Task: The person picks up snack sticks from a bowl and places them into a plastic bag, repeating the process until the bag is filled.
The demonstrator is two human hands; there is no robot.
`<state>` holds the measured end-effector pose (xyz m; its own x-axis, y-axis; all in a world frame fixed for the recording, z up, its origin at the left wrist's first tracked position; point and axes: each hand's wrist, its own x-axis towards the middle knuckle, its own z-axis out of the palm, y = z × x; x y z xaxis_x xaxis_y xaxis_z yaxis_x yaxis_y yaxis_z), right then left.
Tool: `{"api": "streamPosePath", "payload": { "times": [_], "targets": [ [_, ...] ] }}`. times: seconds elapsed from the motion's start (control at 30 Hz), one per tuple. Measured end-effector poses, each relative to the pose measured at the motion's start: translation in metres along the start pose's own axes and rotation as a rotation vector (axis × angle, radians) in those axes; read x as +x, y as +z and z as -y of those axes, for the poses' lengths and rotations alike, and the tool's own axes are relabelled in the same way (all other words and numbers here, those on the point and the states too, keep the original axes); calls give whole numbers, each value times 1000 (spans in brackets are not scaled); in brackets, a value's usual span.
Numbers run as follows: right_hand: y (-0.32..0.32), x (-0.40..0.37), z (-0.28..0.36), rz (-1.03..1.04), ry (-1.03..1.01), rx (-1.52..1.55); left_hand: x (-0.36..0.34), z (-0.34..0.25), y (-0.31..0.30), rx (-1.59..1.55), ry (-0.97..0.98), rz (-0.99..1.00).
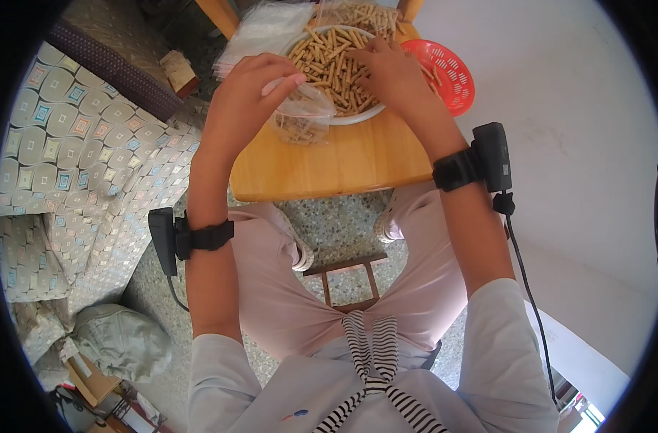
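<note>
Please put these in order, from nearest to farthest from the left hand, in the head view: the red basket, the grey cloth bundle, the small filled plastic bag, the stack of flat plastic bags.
1. Small filled bag: at the left hand.
2. Stack of flat bags: just beyond it.
3. Red basket: right, past the bowl.
4. Grey bundle: low, far left.

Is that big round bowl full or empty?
Full, or close to it: short brown sticks lie thickly across the bowl, reaching near its pale rim.
</note>
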<state>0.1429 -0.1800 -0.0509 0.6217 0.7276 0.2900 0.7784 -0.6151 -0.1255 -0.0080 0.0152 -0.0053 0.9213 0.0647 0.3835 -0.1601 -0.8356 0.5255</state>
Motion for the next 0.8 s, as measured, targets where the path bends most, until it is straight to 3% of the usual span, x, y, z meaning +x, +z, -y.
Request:
{"api": "streamPosePath", "payload": {
  "times": [0.03, 0.27, 0.53, 0.8],
  "targets": [
    [-2, 0, 2, 84, 21, 13, 0, -1, 1, 7, -9, 3],
    [0, 0, 8, 114, -79, -26, 0, -7, -2, 16, -61, 59],
    [-9, 6, 12, -138, -91, 77, -1, -9, 0, 38, -39, 12],
    [-2, 2, 13, -40, -56, 203, -4, -10, 5, 74, 5, -1]
  ]
}}
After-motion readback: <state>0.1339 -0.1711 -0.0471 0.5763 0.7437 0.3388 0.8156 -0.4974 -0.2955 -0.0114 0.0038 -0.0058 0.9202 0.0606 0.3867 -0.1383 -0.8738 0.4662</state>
